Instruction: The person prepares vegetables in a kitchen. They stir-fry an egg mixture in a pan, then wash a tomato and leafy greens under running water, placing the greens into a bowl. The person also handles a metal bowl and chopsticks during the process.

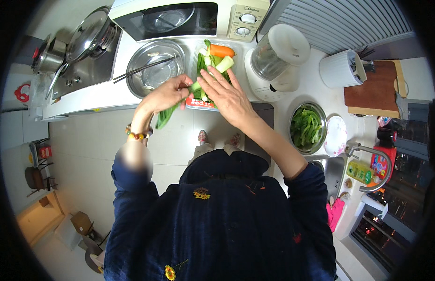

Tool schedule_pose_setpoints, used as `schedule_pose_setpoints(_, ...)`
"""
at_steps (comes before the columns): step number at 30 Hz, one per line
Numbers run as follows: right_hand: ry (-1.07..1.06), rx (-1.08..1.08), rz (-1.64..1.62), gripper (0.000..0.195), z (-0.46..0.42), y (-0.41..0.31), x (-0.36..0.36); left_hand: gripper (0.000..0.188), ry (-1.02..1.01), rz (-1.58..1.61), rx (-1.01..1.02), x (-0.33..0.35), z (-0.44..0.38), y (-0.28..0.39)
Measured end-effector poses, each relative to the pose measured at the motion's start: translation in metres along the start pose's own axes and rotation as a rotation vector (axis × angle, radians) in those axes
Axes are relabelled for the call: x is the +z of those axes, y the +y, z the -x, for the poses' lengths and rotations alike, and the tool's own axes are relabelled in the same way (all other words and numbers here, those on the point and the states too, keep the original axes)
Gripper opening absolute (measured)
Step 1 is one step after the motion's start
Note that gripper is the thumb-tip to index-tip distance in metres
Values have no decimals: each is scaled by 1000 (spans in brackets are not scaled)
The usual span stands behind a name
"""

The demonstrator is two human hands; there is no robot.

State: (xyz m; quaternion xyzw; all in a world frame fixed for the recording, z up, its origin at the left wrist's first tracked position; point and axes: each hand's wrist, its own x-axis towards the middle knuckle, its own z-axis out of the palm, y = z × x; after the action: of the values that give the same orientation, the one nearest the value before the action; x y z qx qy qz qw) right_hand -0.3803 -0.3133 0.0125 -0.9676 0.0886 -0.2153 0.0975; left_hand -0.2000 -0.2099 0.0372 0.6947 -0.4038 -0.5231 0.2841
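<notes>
Near the counter's front edge my left hand (170,93) grips a stalk of leafy greens (167,116), its leaf hanging below the fingers. My right hand (226,96) lies flat with fingers spread over a clear plastic tray (241,52) of vegetables; whether it presses on them is hard to tell. In the tray are a carrot (221,51), a pale thick stalk (225,64) and more greens, partly hidden by my hands. Left of the tray stands a steel basin (133,63) with long chopsticks (147,69) across it.
A microwave (222,21) stands behind the tray, a blender (270,56) to its right. Further right are a steel bowl of cut greens (308,128), a plate (335,136), a sink (335,175) and a cutting board (368,87). A lidded pan (87,35) sits on the stove at left.
</notes>
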Motion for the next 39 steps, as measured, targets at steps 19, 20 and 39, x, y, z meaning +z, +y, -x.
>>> schedule_pose_setpoints(19,982,1529,-1257,15,216,45,-82,29,-136,1021,81,216,-58,64)
schedule_pose_setpoints(20,1009,1512,-1273,15,238,53,-90,29,-181,993,73,225,-69,76)
schedule_pose_setpoints(39,461,1169,-708,27,268,72,-72,18,547,-983,-137,85,-81,-16)
